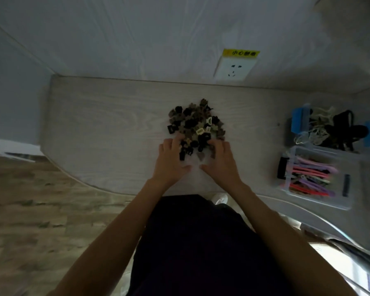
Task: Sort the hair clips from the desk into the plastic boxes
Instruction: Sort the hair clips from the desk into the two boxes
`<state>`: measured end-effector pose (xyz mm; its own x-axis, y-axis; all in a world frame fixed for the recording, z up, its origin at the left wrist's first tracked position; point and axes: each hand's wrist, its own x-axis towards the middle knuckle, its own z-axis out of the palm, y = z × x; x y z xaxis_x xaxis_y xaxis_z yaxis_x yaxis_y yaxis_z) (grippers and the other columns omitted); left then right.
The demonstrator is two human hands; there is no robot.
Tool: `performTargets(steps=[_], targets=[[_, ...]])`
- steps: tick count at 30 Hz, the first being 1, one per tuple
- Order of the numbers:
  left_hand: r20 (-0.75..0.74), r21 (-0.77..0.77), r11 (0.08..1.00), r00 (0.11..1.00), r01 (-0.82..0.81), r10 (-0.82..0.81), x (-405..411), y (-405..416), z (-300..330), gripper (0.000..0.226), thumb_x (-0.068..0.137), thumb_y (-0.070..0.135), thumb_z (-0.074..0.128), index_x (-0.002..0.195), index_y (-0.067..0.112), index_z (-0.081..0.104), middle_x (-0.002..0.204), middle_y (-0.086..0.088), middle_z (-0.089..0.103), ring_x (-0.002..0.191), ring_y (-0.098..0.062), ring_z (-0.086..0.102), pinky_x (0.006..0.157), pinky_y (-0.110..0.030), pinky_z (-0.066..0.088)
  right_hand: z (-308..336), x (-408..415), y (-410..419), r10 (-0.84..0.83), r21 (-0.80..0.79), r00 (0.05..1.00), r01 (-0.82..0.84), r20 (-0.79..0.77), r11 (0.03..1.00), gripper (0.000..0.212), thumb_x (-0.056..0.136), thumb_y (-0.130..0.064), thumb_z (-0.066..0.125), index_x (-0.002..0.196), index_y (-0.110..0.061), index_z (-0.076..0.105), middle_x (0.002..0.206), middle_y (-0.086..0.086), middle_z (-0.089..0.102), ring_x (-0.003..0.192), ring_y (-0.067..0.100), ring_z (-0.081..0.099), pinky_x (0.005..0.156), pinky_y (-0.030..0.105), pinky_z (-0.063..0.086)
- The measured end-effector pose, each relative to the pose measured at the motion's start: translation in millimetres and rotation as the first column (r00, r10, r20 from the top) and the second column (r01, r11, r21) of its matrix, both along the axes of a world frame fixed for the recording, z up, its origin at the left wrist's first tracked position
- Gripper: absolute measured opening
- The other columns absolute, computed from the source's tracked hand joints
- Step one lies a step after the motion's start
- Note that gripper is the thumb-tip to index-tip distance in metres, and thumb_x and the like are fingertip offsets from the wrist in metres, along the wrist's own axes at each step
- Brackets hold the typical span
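Note:
A heap of small claw hair clips (195,122), black, brown and cream, lies in the middle of the pale wooden desk (107,124). My left hand (171,160) rests at the heap's near left edge, fingertips among the clips. My right hand (220,161) lies at the near right edge, fingers reaching into the pile. Whether either hand holds a clip is hidden by the heap. Two clear plastic boxes stand at the right: the near box (314,201) holds long pink, red and purple clips, the far box (327,127) with blue latches holds black and white hair ties.
A white wall socket (233,70) with a yellow label sits on the wall behind the desk. The desk's front edge curves in toward my dark-clothed body. Wooden floor shows at the left.

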<state>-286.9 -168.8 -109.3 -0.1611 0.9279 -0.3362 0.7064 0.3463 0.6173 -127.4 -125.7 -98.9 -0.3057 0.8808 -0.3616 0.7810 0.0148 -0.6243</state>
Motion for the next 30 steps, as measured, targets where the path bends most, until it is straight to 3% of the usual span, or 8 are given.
performTargets(steps=[5, 8, 11, 16, 19, 22, 30], targets=[[0.014, 0.044, 0.998, 0.999, -0.050, 0.049, 9.7, 3.7, -6.2, 0.069, 0.072, 0.021, 0.072, 0.133, 0.019, 0.039, 0.120, -0.013, 0.048, 0.105, -0.031, 0.049, 0.084, -0.031, 0.039, -2.3, -22.4, -1.0, 0.041, 0.056, 0.999, -0.040, -0.024, 0.998, 0.067, 0.073, -0.028, 0.074, 0.129, -0.013, 0.040, 0.127, 0.018, 0.042, 0.108, 0.034, 0.050, 0.087, 0.041, 0.045], [0.026, 0.049, 0.998, 0.999, -0.033, 0.032, 4.7, 7.1, -5.4, 0.059, 0.076, 0.021, 0.069, 0.129, 0.020, 0.044, 0.120, -0.012, 0.049, 0.105, -0.029, 0.052, 0.083, -0.032, 0.045, -2.8, -26.2, 0.9, 0.036, 0.081, 0.999, -0.037, 0.010, 0.996, 0.055, 0.078, -0.024, 0.070, 0.125, -0.015, 0.043, 0.123, 0.017, 0.044, 0.102, 0.033, 0.053, 0.083, 0.041, 0.047], [0.046, 0.062, 0.998, 0.999, -0.023, 0.020, 1.5, 10.0, -0.3, 0.051, 0.078, 0.020, 0.069, 0.124, 0.016, 0.048, 0.125, -0.011, 0.045, 0.103, -0.027, 0.055, 0.078, -0.024, 0.039, -0.2, -28.9, 1.3, 0.060, 0.092, 0.998, -0.060, 0.000, 0.994, 0.045, 0.079, -0.019, 0.068, 0.118, -0.012, 0.047, 0.124, 0.015, 0.043, 0.096, 0.033, 0.055, 0.080, 0.040, 0.048], [0.120, 0.012, 1.000, 0.992, 0.027, -0.028, -7.9, 16.1, -1.4, 0.053, 0.079, 0.021, 0.068, 0.127, 0.019, 0.047, 0.129, -0.007, 0.049, 0.114, -0.023, 0.051, 0.089, -0.028, 0.040, 3.2, -26.9, 6.9, 0.081, 0.004, 0.994, -0.080, -0.070, 0.997, 0.049, 0.077, -0.017, 0.070, 0.120, -0.014, 0.048, 0.122, 0.014, 0.047, 0.102, 0.031, 0.053, 0.082, 0.038, 0.047], [0.131, -0.021, 0.998, 0.989, 0.066, -0.063, -10.2, 16.5, 1.6, 0.059, 0.080, 0.016, 0.067, 0.134, 0.018, 0.044, 0.131, -0.010, 0.047, 0.118, -0.023, 0.047, 0.096, -0.027, 0.038, 1.9, -26.0, 8.6, 0.065, -0.057, 0.987, -0.074, -0.145, 0.996, 0.058, 0.074, -0.015, 0.073, 0.125, -0.015, 0.045, 0.121, 0.016, 0.050, 0.107, 0.027, 0.050, 0.082, 0.027, 0.041], [0.166, -0.039, 0.999, 0.986, 0.009, -0.002, -9.8, 16.8, 6.1, 0.048, 0.082, 0.013, 0.064, 0.128, 0.017, 0.052, 0.129, -0.010, 0.046, 0.115, -0.021, 0.049, 0.091, -0.021, 0.038, -1.2, -28.0, 7.0, 0.029, -0.052, 0.985, -0.038, -0.171, 0.998, 0.055, 0.073, -0.013, 0.073, 0.122, -0.013, 0.047, 0.120, 0.014, 0.052, 0.108, 0.025, 0.050, 0.081, 0.021, 0.036], [0.336, -0.098, 0.985, 0.927, -0.141, 0.166, -2.6, 18.7, 8.9, 0.036, 0.084, 0.018, 0.065, 0.119, 0.023, 0.057, 0.125, -0.006, 0.052, 0.108, -0.024, 0.056, 0.092, -0.035, 0.048, 5.4, -18.7, 8.5, -0.025, -0.059, 0.955, 0.008, -0.294, 0.998, 0.043, 0.075, -0.008, 0.071, 0.114, -0.011, 0.054, 0.118, 0.007, 0.059, 0.107, 0.020, 0.056, 0.081, 0.019, 0.041]])
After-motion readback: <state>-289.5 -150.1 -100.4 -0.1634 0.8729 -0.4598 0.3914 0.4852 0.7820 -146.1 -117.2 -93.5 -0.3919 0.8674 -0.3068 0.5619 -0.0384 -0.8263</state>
